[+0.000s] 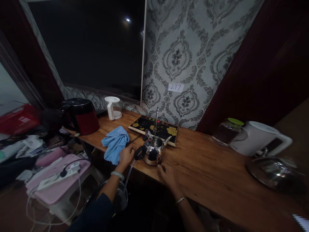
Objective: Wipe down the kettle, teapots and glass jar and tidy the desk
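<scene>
A shiny steel kettle [154, 154] stands upright near the table's front edge, its lid raised at the left and its spout to the right. My left hand [126, 156] is beside its black handle [139, 153] and next to a crumpled blue cloth [116, 143]. Those fingers are loosely bent, with nothing visible in them. Close to the kettle's base is my right hand [167, 175], fingers partly apart at the table edge. Behind the kettle lies a black tea stove panel [140, 124] with gold flowers, and a curved metal spout [156, 119] rises from it.
A red-and-black appliance [85, 117] and a white-handled glass pot [113, 108] stand left on the wooden table [202, 158]. Right are a green-lidded jug [227, 132], a white kettle [254, 137] and a metal lid-like object [275, 174]. A power strip [59, 177] lies on a pink stool [45, 196].
</scene>
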`<state>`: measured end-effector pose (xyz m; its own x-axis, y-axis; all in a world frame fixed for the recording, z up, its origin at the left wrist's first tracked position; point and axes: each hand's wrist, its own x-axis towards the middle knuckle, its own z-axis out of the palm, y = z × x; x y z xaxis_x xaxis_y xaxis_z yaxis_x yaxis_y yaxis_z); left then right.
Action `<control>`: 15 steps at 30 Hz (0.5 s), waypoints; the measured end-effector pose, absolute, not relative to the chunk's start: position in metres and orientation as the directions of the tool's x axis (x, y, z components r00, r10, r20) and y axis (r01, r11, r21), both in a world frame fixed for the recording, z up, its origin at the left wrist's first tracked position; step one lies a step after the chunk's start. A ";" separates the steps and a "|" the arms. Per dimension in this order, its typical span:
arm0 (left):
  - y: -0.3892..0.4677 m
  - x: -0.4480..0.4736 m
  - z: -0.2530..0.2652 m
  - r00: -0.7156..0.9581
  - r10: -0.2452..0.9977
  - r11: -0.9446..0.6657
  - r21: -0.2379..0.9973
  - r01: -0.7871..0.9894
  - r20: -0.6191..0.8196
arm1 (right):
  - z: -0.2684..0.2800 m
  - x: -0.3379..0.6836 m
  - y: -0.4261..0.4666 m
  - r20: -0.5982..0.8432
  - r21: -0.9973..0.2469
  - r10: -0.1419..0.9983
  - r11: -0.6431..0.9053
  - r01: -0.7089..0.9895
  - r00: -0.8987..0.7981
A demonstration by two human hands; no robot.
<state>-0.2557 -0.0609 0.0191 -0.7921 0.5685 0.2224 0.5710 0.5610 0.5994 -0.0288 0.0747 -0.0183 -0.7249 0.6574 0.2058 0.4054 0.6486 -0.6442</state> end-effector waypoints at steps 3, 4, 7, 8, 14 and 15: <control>-0.061 -0.256 0.018 -0.784 0.571 0.536 0.612 0.582 0.245 | -0.022 -0.029 0.076 0.230 -0.668 0.641 0.651 0.361 -0.732; -0.061 -0.256 0.017 -0.782 0.570 0.528 0.618 0.583 0.252 | -0.023 -0.030 0.077 0.237 -0.672 0.636 0.653 0.349 -0.734; -0.061 -0.257 0.014 -0.784 0.557 0.503 0.640 0.581 0.274 | -0.024 -0.030 0.078 0.245 -0.655 0.643 0.661 0.366 -0.725; -0.061 -0.258 0.013 -0.785 0.552 0.492 0.649 0.580 0.282 | -0.025 -0.031 0.078 0.246 -0.651 0.650 0.661 0.374 -0.719; -0.062 -0.263 0.011 -0.772 0.521 0.363 0.723 0.588 0.365 | -0.024 -0.030 0.077 0.279 -0.687 0.646 0.651 0.323 -0.710; -0.064 -0.263 0.012 -0.767 0.513 0.334 0.733 0.592 0.386 | -0.022 -0.029 0.077 0.289 -0.689 0.645 0.653 0.314 -0.707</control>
